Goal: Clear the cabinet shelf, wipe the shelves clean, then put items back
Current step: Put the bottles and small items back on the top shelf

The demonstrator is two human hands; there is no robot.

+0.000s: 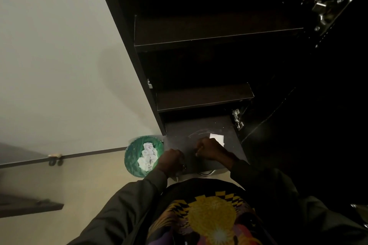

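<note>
- Dark cabinet open, seen from above; upper shelf and middle shelf bare, apparently already cleared.
- Bottom shelf in hand now: faint smear marks near its middle, suggesting wiping under way.
- Right hand low over the bottom shelf, fingers curled closed on a white paper towel, pressed flat to the board so the sheet can rub rather than slide loose.
- Left hand at the near left corner of the same shelf, fingers curled; whether gripping the edge or some small thing cannot tell. Probably there to brace while leaning in.
- Green waste bin on the floor just left of the cabinet, crumpled white paper inside; placed close so spent towels drop straight in.
- Metal hinges at the right side, door swung clear of the work.
- No removed items in view; putting back not yet begun.
</note>
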